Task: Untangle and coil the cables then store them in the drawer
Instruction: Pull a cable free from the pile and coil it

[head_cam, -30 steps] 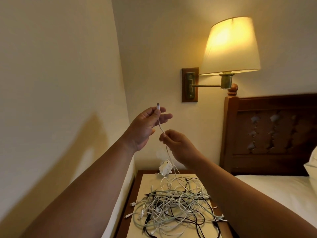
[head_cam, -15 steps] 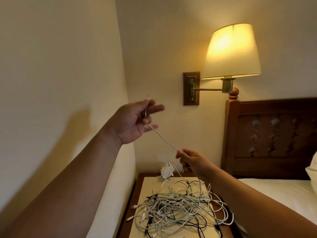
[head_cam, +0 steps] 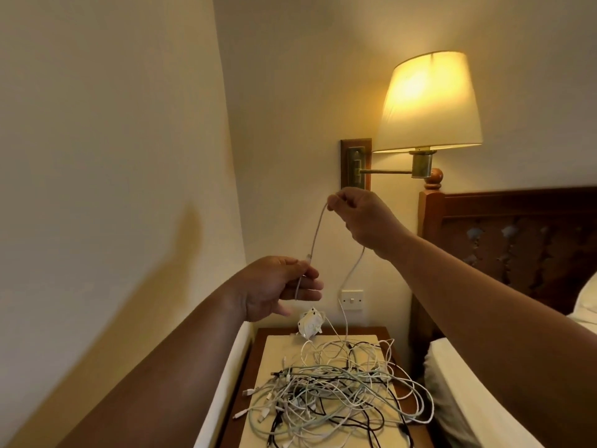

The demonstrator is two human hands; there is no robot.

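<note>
A tangle of white, pale green and black cables (head_cam: 326, 396) lies on the bedside table (head_cam: 416, 438). One thin white cable (head_cam: 315, 234) is lifted out of it. My left hand (head_cam: 277, 287) pinches the cable near its plug end, low and to the left. My right hand (head_cam: 361, 218) holds the same cable higher up, so it arches between the two hands. From my right hand the cable hangs down into the pile. A white plug adapter (head_cam: 310, 324) stands at the back of the table. No drawer is visible.
A lit wall lamp (head_cam: 426, 105) on a brass arm hangs just above and right of my right hand. A dark wooden headboard (head_cam: 517, 240) and a white bed (head_cam: 478, 399) are on the right. A wall switch (head_cam: 352, 300) sits behind the table, and a wall runs close on the left.
My right hand has risen from near the pile to above my left hand, drawing up more cable. My left hand has dropped lower with the plug end.
</note>
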